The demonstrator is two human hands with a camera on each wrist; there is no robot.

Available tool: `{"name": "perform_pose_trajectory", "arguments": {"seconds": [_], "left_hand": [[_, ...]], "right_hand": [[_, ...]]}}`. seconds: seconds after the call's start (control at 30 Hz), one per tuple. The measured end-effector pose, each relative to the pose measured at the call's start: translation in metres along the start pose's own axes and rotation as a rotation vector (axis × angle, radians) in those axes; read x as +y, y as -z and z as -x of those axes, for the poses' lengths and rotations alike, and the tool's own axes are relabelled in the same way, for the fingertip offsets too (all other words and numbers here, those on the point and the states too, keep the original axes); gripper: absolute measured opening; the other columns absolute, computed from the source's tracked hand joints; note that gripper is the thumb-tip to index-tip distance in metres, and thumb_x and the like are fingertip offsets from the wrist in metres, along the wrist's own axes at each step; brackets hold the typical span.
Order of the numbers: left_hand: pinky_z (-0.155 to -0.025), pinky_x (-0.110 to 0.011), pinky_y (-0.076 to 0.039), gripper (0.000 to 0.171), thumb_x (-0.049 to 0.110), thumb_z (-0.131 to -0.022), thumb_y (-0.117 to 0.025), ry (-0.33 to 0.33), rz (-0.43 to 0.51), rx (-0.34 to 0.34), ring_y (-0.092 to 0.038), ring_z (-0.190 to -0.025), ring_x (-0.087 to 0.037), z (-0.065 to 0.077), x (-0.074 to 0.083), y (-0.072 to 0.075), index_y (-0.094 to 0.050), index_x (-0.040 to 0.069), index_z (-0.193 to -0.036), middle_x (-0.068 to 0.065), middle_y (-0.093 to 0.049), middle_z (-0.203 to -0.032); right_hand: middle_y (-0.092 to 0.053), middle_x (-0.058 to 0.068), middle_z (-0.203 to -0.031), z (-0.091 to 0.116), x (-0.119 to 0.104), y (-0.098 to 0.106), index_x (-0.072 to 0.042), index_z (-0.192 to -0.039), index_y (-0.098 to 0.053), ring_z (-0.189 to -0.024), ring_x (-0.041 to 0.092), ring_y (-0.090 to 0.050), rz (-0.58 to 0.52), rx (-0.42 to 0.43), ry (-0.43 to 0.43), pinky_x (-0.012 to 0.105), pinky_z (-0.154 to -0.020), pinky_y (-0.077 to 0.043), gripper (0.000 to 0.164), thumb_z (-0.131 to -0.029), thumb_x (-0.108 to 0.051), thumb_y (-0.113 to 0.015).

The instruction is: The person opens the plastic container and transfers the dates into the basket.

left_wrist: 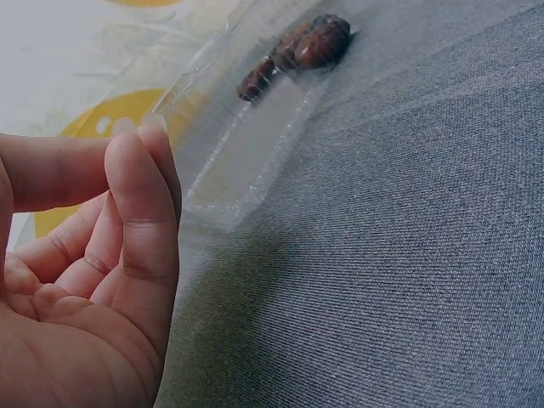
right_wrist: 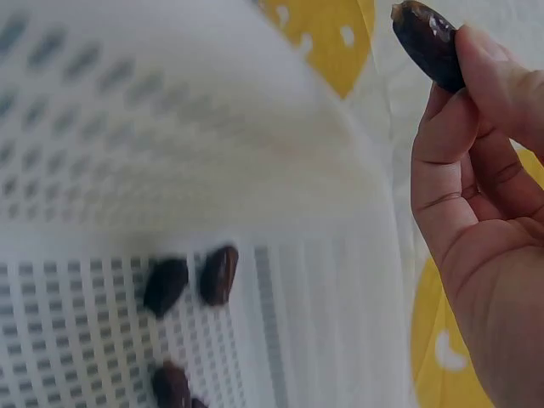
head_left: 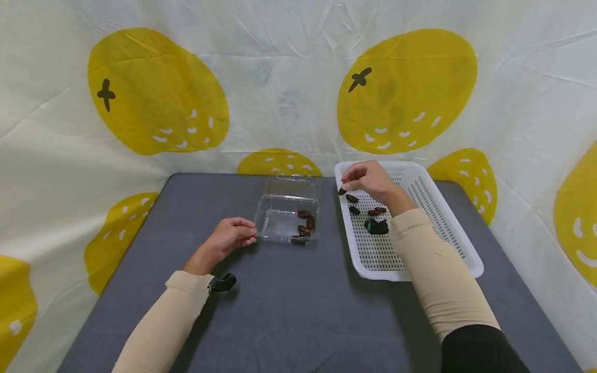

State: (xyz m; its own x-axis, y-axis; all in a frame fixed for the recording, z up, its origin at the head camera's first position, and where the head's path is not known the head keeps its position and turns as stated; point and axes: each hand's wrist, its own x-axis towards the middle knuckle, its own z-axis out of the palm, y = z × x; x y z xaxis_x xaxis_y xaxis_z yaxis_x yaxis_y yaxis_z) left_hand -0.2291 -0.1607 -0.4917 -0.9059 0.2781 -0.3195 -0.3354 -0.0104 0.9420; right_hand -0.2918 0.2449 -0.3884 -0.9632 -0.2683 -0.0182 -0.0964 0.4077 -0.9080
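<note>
Right hand (head_left: 370, 178): pinched a date (right_wrist: 427, 42) between thumb and fingers, by the left rim of the basket (head_left: 466, 254).
Left hand (head_left: 228, 237): pinched the near-left corner of the box (head_left: 280, 223).
Dates (head_left: 354, 210): several lay in the basket, more along the box's right side.
Transfer: seemed to run from basket to box, at the pick-up stage.
Held date: next move likely called for a leftward carry and release.

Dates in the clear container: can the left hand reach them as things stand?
Probably yes: the lid is folded back, leaving the dates uncovered from above. The left hand pinches the near left corner of the clear container, so it would likely have to let go and reach across.
</note>
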Motion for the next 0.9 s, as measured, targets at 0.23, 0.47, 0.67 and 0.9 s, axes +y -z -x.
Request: {"name": "perform_pose_trajectory", "arguments": {"seconds": [0.23,0.47,0.67,0.9], "left_hand": [[-0.065,-0.019,-0.060,0.020,-0.002,-0.099,-0.063,0.004,-0.015,0.003,-0.072,-0.069,-0.009,0.001,0.002,0.002,-0.058,-0.011,-0.117,-0.001,-0.074,-0.083],[-0.066,-0.019,-0.060,0.020,-0.002,-0.099,-0.063,0.005,-0.023,0.002,-0.072,-0.070,-0.008,0.001,0.000,0.003,-0.059,-0.010,-0.117,0.000,-0.073,-0.083],[-0.065,-0.019,-0.060,0.018,-0.003,-0.099,-0.062,0.010,-0.017,0.001,-0.072,-0.069,-0.008,0.004,0.000,0.001,-0.059,-0.010,-0.116,0.000,-0.073,-0.083],[-0.066,-0.020,-0.060,0.018,-0.001,-0.099,-0.064,0.006,-0.020,-0.008,-0.072,-0.070,-0.009,0.002,0.002,0.002,-0.059,-0.008,-0.115,0.000,-0.074,-0.083]], "right_hand": [[-0.073,-0.005,-0.085,0.015,0.022,0.029,0.010,-0.110,-0.068,-0.082,0.014,-0.069,-0.045,0.051,-0.049,0.021,-0.080,-0.059,0.023,-0.091,0.000,-0.077],[-0.070,-0.010,-0.086,0.027,0.045,0.046,0.003,-0.110,-0.073,-0.087,0.017,-0.067,0.023,0.153,-0.125,0.022,-0.084,-0.058,0.020,-0.093,-0.007,-0.077],[-0.067,-0.010,-0.089,0.032,0.061,0.052,0.003,-0.117,-0.070,-0.092,0.017,-0.062,0.072,0.183,-0.200,0.021,-0.087,-0.054,0.026,-0.095,-0.011,-0.075],[-0.068,-0.008,-0.092,0.037,0.069,0.052,0.002,-0.121,-0.069,-0.097,0.021,-0.059,0.124,0.179,-0.276,0.027,-0.091,-0.055,0.034,-0.095,-0.018,-0.076]]}}
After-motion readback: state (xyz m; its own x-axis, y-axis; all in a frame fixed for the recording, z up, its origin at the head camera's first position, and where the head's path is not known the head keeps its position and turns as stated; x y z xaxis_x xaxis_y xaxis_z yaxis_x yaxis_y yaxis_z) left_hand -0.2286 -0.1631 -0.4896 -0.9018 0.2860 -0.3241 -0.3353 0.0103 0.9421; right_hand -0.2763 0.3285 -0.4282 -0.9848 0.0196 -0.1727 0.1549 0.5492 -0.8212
